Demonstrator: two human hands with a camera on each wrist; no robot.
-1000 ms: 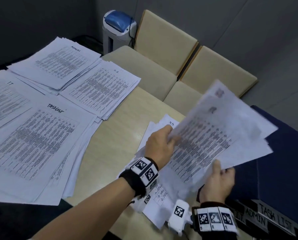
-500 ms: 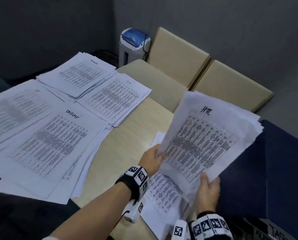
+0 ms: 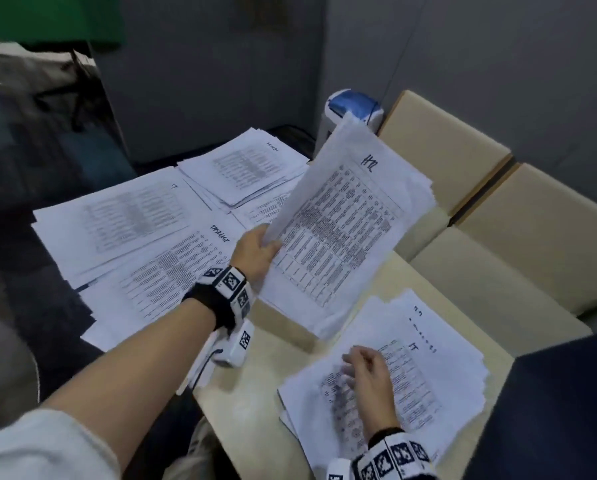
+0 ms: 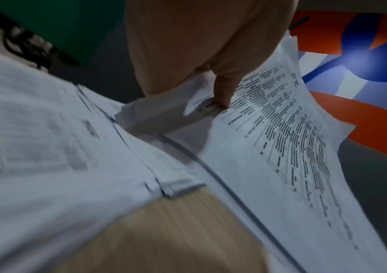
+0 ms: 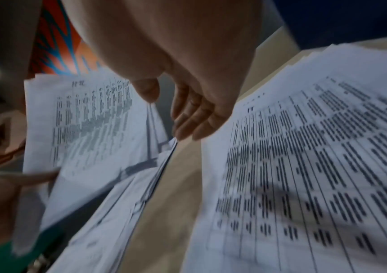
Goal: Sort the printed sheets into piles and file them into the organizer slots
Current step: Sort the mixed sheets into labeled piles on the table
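My left hand [image 3: 255,249] grips the left edge of a sheaf of printed sheets [image 3: 342,230] headed "HR", lifted and tilted over the table; its thumb presses on the top sheet [image 4: 281,147]. Sorted piles lie at the left: an "IT" pile [image 3: 117,220], a "TASKLIST" pile [image 3: 158,282] and an "ADMIN" pile [image 3: 245,168]. My right hand [image 3: 366,372] hovers with relaxed fingers [image 5: 188,118] over an unsorted pile [image 3: 428,368] near the table's right front; it holds nothing. The organizer is a dark blue shape [image 3: 560,417] at the right, its slots out of view.
Beige seat cushions [image 3: 497,237] stand beyond the wooden table [image 3: 248,410]. A white and blue bin [image 3: 352,109] sits by the far wall. One more pile lies partly hidden under the lifted sheaf.
My right hand let go of the HR sheaf and dropped onto the unsorted pile. The left hand carried the sheaf up and to the left, toward the sorted piles.
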